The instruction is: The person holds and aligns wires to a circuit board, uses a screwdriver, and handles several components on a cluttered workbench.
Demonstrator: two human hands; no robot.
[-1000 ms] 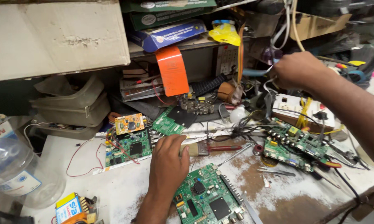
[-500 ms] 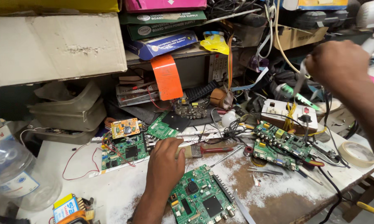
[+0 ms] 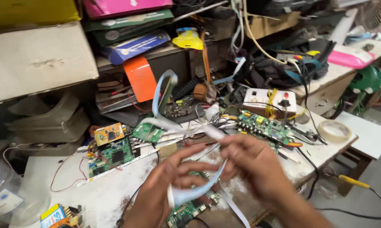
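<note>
Where both hands meet above the front of the tabletop (image 3: pixel 114 192), they hold a flat ribbon cable (image 3: pixel 186 192), a thin, flexible, pale blue-white strip. The left hand (image 3: pixel 161 190) has its fingers curled closed around the lower bend of the cable. The right hand (image 3: pixel 251 162) pinches the cable higher up between thumb and fingertips, with the remaining fingers loosely bent. Both hands are motion-blurred, so the exact finger contact is not clear. From the hands the cable runs up and away in a tall loop toward the rear of the tabletop.

The tabletop is a white, scuffed and dust-stained surface. A green circuit board (image 3: pixel 186 211), rigid and studded with small components, lies directly under the hands. A second green board (image 3: pixel 112 156) lies to the left beside a small orange board (image 3: pixel 109 134). A long green board (image 3: pixel 266 126) lies to the right, just in front of a white switch box (image 3: pixel 264 99). A roll of beige tape (image 3: pixel 334 131) sits near the right edge.

Behind the tabletop, shelves hold a cardboard box (image 3: pixel 38 59), an orange sheet (image 3: pixel 140 78) and tangled wires. A clear plastic bottle (image 3: pixel 4 194) stands at the far left.
</note>
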